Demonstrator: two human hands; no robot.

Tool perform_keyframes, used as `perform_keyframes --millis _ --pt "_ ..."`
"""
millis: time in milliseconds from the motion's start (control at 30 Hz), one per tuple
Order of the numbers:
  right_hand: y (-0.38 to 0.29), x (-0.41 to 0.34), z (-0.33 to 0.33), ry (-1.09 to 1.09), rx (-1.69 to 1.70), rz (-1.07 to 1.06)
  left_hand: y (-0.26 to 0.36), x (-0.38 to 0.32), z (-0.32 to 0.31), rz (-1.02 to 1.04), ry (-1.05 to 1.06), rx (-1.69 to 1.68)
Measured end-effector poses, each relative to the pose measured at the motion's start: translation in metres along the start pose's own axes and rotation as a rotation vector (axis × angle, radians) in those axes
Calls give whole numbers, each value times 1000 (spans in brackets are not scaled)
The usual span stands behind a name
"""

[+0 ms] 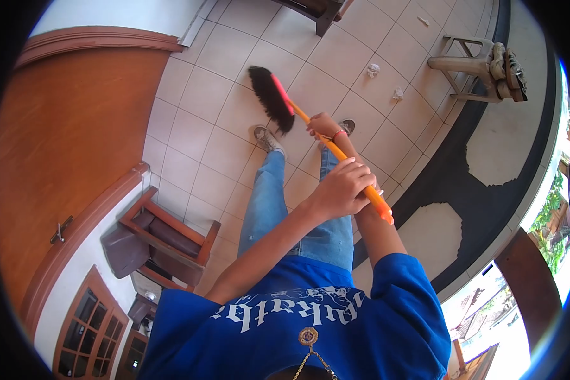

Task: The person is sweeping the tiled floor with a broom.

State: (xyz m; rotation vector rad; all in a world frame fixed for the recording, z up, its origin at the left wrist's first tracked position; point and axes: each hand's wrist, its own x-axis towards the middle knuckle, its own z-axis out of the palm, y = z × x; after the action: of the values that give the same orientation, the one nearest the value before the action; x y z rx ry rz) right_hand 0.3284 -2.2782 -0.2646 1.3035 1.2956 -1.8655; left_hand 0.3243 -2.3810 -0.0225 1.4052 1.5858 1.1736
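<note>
Both my hands hold a broom with an orange handle [335,148]. My left hand [344,187] grips it close to the handle's top end, crossing over my right forearm. Lower down, nearer the broom head, my right hand [324,126] is wrapped around the same handle. The pink broom head [282,92] has black bristles [268,97], which are over the tiled floor [209,95] just beyond my left shoe [267,139]. Two crumpled white scraps [373,71], probably paper, lie on the tiles to the right of the broom. A smaller pale scrap [422,21] is farther off.
A plastic stool [470,64] stands at the right with shoes [508,71] by it. Along that side runs a black-and-grey floor border [437,185]. A wooden armchair [171,232] and a brown door [80,128] are at the left; dark furniture legs [325,21] show at the top.
</note>
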Motion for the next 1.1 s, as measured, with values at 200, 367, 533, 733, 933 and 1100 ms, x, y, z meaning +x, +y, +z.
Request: perform_keyframes --millis 200,367,533,733,933,1100 --pt "3 20 -139 266 -667 -88 7 61 52 28 159 -72" --pt "-28 -6 -190 466 -631 -109 3 87 85 7 315 -93" --pt "-19 -45 -212 435 193 -146 20 95 62 149 395 -145" --pt "-16 -134 -138 473 1043 -234 44 91 -29 120 417 -553" --pt "64 -150 -126 881 1417 22 54 142 -60 -186 -533 -337" --pt "152 -132 -133 1024 1413 141 -29 174 -40 -368 -1098 -873"
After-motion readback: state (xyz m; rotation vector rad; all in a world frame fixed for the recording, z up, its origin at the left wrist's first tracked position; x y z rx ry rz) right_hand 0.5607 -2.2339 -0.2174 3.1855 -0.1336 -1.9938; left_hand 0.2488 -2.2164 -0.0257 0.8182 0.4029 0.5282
